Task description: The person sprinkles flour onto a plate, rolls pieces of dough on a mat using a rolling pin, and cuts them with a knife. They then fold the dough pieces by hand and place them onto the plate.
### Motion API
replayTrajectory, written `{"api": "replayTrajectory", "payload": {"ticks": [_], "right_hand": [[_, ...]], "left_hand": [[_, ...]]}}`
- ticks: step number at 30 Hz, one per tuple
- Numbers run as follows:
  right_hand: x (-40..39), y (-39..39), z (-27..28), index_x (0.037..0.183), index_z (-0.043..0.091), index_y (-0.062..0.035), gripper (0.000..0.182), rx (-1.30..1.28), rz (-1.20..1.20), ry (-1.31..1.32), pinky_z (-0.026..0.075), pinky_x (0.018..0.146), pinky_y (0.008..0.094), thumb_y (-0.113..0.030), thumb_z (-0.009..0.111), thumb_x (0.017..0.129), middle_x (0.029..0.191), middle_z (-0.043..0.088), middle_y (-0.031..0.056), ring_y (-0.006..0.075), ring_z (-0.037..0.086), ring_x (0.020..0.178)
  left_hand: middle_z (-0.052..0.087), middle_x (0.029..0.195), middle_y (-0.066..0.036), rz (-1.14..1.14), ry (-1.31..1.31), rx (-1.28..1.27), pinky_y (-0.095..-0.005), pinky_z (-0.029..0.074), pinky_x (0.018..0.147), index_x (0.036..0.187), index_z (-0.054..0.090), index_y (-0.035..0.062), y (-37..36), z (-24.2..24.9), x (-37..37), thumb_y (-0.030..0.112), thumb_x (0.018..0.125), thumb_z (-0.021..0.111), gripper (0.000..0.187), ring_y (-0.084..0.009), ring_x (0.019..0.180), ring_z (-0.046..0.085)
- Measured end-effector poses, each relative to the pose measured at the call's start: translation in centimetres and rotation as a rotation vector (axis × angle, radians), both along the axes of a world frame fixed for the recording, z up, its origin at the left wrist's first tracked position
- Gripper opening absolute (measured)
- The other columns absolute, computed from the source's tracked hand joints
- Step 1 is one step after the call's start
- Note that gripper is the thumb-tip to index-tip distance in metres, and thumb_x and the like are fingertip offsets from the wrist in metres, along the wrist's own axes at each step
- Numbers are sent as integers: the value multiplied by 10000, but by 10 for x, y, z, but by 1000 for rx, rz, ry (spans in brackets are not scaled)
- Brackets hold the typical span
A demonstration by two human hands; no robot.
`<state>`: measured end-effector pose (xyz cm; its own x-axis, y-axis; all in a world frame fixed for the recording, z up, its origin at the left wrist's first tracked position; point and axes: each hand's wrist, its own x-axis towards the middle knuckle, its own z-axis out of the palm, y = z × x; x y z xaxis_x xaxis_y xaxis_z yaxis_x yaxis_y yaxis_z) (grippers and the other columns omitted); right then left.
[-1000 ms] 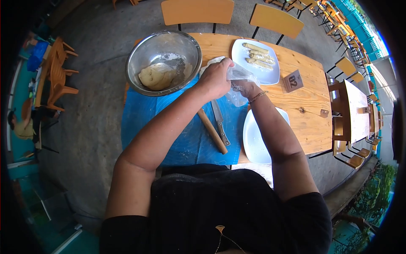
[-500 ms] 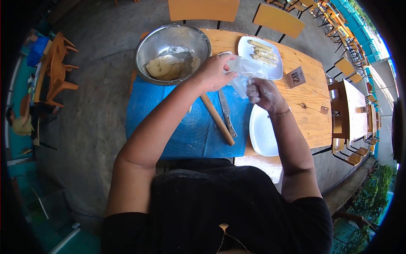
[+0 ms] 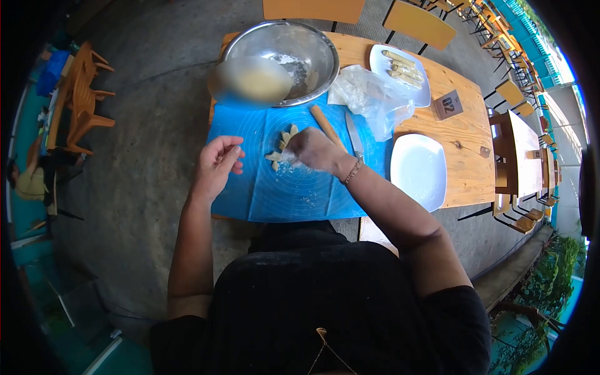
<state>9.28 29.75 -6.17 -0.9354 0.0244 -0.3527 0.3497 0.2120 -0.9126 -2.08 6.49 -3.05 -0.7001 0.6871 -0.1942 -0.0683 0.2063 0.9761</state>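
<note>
A concrete floor [image 3: 144,156] spreads around my wooden table [image 3: 469,150], with orange chairs [image 3: 420,26] along its far side. A blue silicone mat [image 3: 244,187] covers the near left part. At its far edge stands the stainless steel mixing bowl [image 3: 322,50], its inside dusted white; a pale blur hides its left side. To the right, a square white plate [image 3: 419,172] sits nearest me, and a serving plate [image 3: 425,90] farther off. Between the bowl and that serving plate slumps a clear plastic bag [image 3: 375,94], white powder inside. The knife [image 3: 354,134] lies on the mat beside the wooden rolling pin [image 3: 324,122], partly hidden by my right hand [image 3: 312,150]. That hand is clenched low over the mat; I cannot tell what it encloses. My left hand [image 3: 219,164] hovers near the left edge, fingers loosely bent, holding nothing. The "02" table card [image 3: 448,105] stands right of the plates. Rolled dough sticks [image 3: 401,67] lie on the serving plate. Small dough pieces [image 3: 275,160] cluster on the mat just beside my right hand, with flour [image 3: 290,169] scattered around them.
</note>
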Motion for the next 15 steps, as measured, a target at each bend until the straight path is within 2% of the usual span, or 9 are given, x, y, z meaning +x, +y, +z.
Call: {"api": "replayTrajectory", "payload": {"ticks": [2,3,6,8,10,11,12,14,15], "right_hand": [[-9,8,-23,800,707,-3,202,807,69,413,533,686,430,-141,592,892,759,685,181,327,680,719],[-6,9,-23,800,707,-3,202,808,68,409,533,686,430,-141,592,892,759,685,181,327,680,719],[6,7,-9,870,740,-49,166,813,-198,256,540,730,400,-173,630,878,838,697,165,312,668,739],[21,-8,16,865,732,-43,157,784,-243,-185,521,764,419,-147,616,881,861,689,170,305,666,854],[41,-28,1,869,727,-39,153,835,-238,-107,512,777,427,-120,598,884,896,680,176,318,654,892],[53,-38,-12,874,722,-35,154,881,-225,-21,503,790,436,-94,580,887,931,671,182,330,642,931],[64,-52,-33,962,716,-29,187,777,-295,114,502,856,438,-26,550,875,1093,638,197,358,616,1007],[73,-79,-44,1133,674,-56,314,975,-206,248,486,945,437,-51,554,843,1231,587,185,378,562,1143],[73,-88,-52,1133,674,-56,314,980,-217,234,486,945,437,-51,554,843,1231,587,185,378,562,1143]], "left_hand": [[641,902,-52,35,-12,-29,-256,542,654,1161,612,0,-21,-12,-2,129,979,580,225,-91,733,607],[641,902,-52,32,-15,-28,-256,542,654,1161,612,0,-30,-18,0,129,979,580,225,-91,733,607],[646,892,-47,50,-25,-69,-234,532,629,1133,623,9,-49,-39,4,80,968,579,184,-84,722,608],[653,882,-59,38,91,-93,-255,517,622,1091,637,5,-53,-57,9,64,945,608,160,-90,714,609],[656,882,-127,31,526,-100,-341,506,661,1015,649,-3,-48,-75,18,24,892,622,128,-229,746,639],[646,888,-134,11,606,-84,-361,504,687,1000,649,3,-44,-77,24,13,879,618,125,-269,785,628],[636,895,-141,-11,686,-66,-380,502,713,986,650,9,-39,-80,27,3,866,614,125,-310,824,618],[627,908,-139,-26,774,-43,-406,492,754,972,650,15,-28,-83,29,8,861,615,116,-327,851,604],[618,921,-136,-25,865,-29,-431,483,795,957,649,21,-25,-84,29,13,855,617,108,-343,879,591]]}}
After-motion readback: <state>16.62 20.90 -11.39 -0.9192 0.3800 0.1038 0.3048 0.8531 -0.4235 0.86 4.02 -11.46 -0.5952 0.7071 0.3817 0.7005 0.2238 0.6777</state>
